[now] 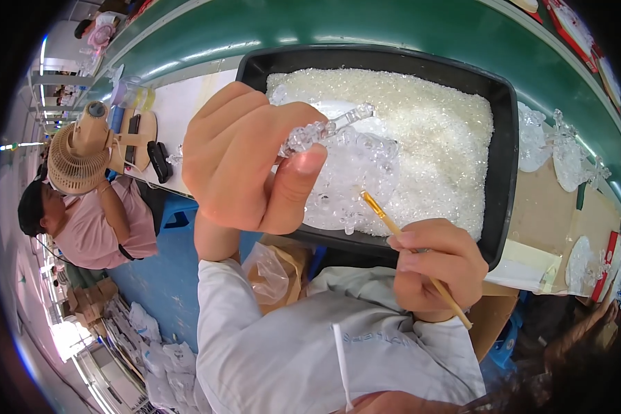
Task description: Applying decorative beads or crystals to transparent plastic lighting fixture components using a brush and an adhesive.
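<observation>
In the head view, here's the left hand [255, 159], thumb and forefinger pinching one end of a clear, knobbly ornament [355, 155], out over the left part of the black tray [505, 141]. The right hand [440, 265] has its fingers closed around a slim paintbrush [386, 217], tip right at the ornament's near edge (touching or just short, I can't tell). And there's the risk! All that grip sits at one end, so a firm push from the brush could twist the piece loose and drop it among the glittering granules [441, 152]; a clumsy jab might snap a small nub. A low tilt could drag the ornament through the granules too.

Around them, the tray's raised wall would block a low sweep to the right, and the left hand itself hides the gripped end. More clear ornaments [569, 162] crowd the worktop [531, 200] to the right; far left, a beige fan [76, 162] stands near a co-worker in pink [110, 224].
</observation>
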Demonstrator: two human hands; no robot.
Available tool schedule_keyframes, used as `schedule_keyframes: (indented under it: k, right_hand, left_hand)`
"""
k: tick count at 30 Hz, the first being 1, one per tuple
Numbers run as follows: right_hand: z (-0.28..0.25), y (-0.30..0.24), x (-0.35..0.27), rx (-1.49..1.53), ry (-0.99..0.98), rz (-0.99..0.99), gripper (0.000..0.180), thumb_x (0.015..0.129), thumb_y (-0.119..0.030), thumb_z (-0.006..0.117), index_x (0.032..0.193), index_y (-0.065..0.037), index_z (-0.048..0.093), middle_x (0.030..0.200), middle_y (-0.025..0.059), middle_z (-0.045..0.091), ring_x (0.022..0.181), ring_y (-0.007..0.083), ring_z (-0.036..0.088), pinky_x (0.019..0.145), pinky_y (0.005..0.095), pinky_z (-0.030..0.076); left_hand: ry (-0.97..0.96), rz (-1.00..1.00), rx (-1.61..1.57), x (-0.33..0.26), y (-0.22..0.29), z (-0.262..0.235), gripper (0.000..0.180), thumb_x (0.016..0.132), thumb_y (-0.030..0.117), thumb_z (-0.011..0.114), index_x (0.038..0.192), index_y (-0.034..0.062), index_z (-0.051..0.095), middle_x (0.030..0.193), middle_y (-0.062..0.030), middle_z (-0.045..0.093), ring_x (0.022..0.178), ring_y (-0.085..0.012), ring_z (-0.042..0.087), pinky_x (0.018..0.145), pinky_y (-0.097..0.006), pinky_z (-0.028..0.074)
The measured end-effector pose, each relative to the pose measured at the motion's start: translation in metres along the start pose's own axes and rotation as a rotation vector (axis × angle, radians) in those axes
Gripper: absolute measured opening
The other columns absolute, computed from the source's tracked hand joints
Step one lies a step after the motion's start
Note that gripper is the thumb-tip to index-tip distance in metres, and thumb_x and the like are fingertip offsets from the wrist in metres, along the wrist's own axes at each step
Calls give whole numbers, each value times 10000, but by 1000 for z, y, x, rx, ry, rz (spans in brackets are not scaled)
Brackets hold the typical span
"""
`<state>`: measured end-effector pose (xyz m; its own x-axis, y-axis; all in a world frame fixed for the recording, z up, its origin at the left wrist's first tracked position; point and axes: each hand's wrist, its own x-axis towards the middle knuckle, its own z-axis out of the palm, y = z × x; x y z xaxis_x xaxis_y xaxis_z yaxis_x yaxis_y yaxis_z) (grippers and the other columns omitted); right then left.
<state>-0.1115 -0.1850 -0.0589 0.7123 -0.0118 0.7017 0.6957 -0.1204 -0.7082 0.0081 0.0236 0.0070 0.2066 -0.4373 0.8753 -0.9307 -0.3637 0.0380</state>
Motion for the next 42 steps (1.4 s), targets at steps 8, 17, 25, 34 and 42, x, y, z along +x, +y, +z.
schedule_keyframes:
  k: [8, 17, 25, 34, 42]
  right_hand:
    - [0, -2, -1, -14, 39, 83, 71, 847, 9, 639, 868, -30, 584, 874, 167, 637, 657, 245, 673, 571, 317, 568]
    - [2, -1, 1, 38, 12, 105, 98, 855, -71, 665, 853, -58, 568, 867, 138, 609, 603, 217, 608, 538, 304, 499]
    - [-1, 0, -11, 12, 88, 47, 57, 864, -58, 625, 862, -57, 567, 891, 140, 586, 602, 190, 587, 537, 296, 474]
    - [-2, 5, -13, 103, 88, -26, 120, 747, 21, 621, 858, -24, 612, 855, 154, 623, 549, 194, 578, 471, 286, 465]
    - [-4, 1, -7, 101, 52, -19, 157, 710, 61, 607, 840, -27, 616, 873, 154, 653, 564, 207, 586, 494, 298, 488]
  left_hand:
    - [-158, -148, 26, 2, 11, -7, 310, 901, 169, 616, 818, -129, 644, 660, -136, 615, 535, -228, 507, 495, -308, 375]
    - [-127, -102, -95, 1, 6, -5, 315, 896, 166, 635, 824, -140, 641, 676, -156, 620, 517, -202, 482, 472, -299, 347]
    - [-115, -92, -82, -1, 4, -13, 348, 919, 174, 627, 831, -162, 621, 728, -193, 647, 556, -224, 512, 508, -327, 399]
    - [75, -130, -85, -4, 5, -6, 281, 873, 152, 666, 821, -124, 652, 687, -136, 648, 496, -191, 454, 463, -295, 342]
    - [109, -107, -60, -4, 4, -4, 298, 880, 153, 652, 822, -140, 646, 692, -152, 653, 505, -206, 483, 466, -294, 366]
